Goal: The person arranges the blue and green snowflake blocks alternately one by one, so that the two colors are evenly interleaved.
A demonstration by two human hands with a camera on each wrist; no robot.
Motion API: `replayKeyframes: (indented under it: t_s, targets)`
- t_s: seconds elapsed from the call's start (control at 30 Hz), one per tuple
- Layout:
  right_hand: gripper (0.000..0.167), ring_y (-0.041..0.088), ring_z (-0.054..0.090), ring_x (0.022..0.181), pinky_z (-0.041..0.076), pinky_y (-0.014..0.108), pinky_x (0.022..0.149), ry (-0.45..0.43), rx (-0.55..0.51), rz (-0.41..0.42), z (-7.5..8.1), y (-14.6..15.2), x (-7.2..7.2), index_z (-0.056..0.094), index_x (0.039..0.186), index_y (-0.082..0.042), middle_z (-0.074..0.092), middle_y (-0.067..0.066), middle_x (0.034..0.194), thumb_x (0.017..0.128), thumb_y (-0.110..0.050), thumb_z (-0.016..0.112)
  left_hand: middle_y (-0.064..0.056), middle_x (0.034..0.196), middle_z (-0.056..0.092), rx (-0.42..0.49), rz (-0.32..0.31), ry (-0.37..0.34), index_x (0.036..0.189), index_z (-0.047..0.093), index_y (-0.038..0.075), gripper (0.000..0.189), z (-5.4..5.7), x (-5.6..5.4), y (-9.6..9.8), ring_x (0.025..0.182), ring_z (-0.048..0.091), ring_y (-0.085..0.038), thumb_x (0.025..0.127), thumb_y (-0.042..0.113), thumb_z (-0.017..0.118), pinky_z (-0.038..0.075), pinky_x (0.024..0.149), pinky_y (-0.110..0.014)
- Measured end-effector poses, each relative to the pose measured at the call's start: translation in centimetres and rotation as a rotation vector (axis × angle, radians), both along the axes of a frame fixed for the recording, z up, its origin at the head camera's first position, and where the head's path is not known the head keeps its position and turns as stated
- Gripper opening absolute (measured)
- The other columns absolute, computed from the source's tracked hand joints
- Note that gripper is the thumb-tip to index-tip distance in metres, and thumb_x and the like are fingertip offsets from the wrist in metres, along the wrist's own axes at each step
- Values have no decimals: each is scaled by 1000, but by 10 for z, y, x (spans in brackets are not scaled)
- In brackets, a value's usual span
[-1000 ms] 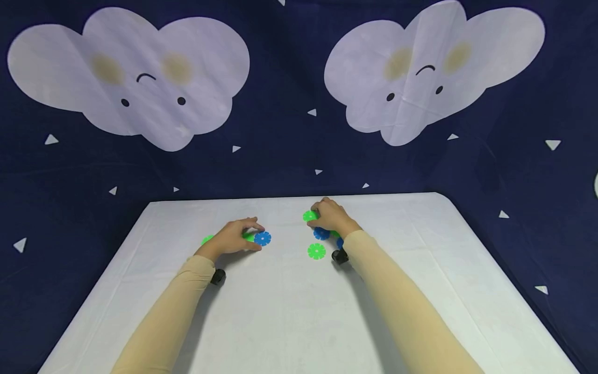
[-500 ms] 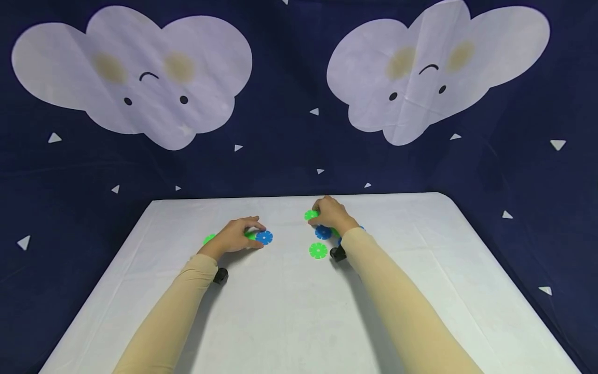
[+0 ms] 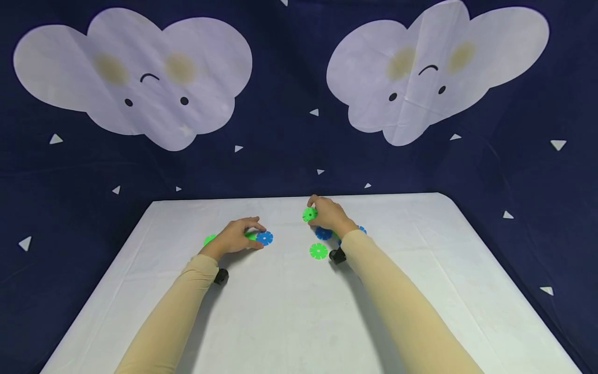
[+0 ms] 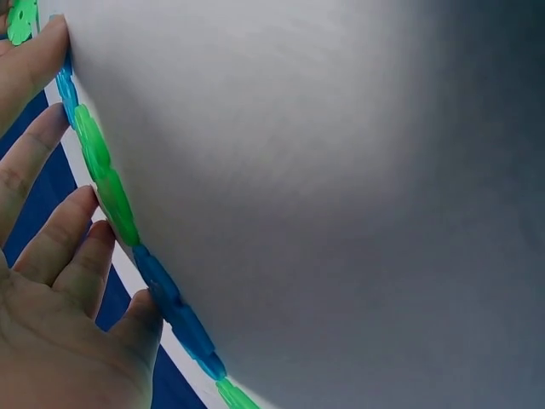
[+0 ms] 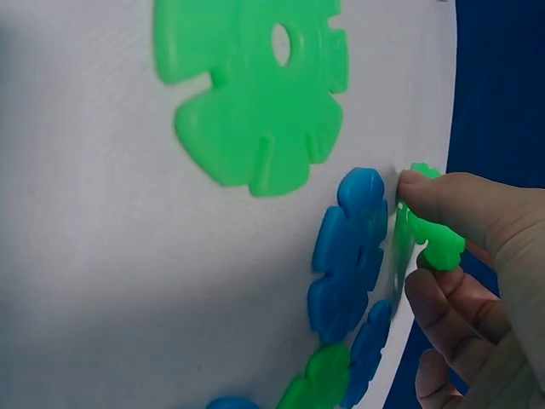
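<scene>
Flat notched snowflake discs in green and blue lie on the white table (image 3: pixel 299 311). My left hand (image 3: pixel 231 237) rests over a row of them, its thumb and index finger on opposite edges of the blue disc (image 3: pixel 264 238) at the right end. Green and blue discs (image 4: pixel 109 183) show edge-on beside its fingers in the left wrist view; my palm hides part of the row from above. My right hand (image 3: pixel 329 214) pinches a green disc (image 3: pixel 309 214), tilted up. Close by it, a blue disc (image 3: pixel 323 233) and a loose green disc (image 3: pixel 318 251) lie flat.
More blue and green discs (image 5: pixel 317 383) lie partly hidden under my right wrist. A green disc (image 3: pixel 209 239) shows left of my left hand. The table's far edge meets a dark blue cloth backdrop (image 3: pixel 280 171) with white clouds.
The green disc at my right hand has tilted up towards the camera and shifted slightly left, with the right fingers turning along. My left hand has stayed in place.
</scene>
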State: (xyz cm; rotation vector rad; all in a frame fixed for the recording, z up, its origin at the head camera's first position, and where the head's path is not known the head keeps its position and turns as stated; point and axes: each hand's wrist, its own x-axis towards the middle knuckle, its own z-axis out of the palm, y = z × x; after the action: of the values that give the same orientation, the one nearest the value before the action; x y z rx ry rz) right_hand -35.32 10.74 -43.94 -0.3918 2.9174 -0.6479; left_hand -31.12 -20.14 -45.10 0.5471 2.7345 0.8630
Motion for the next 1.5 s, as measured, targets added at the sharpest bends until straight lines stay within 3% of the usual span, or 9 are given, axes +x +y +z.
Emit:
replayKeyframes:
  t_s: [0.33, 0.67, 0.97, 1.5]
  targets:
    - [58, 26, 71, 111, 57, 47, 106, -45, -25, 8, 4, 6, 3, 65, 141, -13, 73, 13, 131, 88, -21, 89, -19, 170, 42, 4, 10, -3, 133, 76, 15, 47, 0, 0, 1, 161, 32, -46, 89, 26, 90, 25, 131, -66]
    - [54, 25, 71, 109, 55, 49, 108, -35, 23, 45, 5, 9, 6, 71, 133, -13, 76, 9, 127, 87, -32, 90, -18, 170, 41, 13, 20, -6, 132, 76, 15, 47, -1, 1, 1, 162, 31, -46, 88, 25, 90, 24, 131, -66]
    - [53, 23, 68, 106, 56, 46, 104, -38, -18, 48, 6, 8, 8, 71, 131, -13, 74, 8, 122, 86, -33, 90, -18, 170, 41, 18, 18, -9, 132, 76, 15, 48, 1, 1, 1, 161, 33, -46, 88, 25, 91, 24, 131, -67]
    - [52, 22, 69, 106, 58, 43, 102, -47, -95, 123, 9, -7, 16, 71, 130, -11, 75, 8, 119, 88, -33, 90, -19, 168, 44, -2, 6, 15, 132, 76, 15, 47, 2, 2, 1, 161, 33, -46, 88, 25, 90, 25, 131, -66]
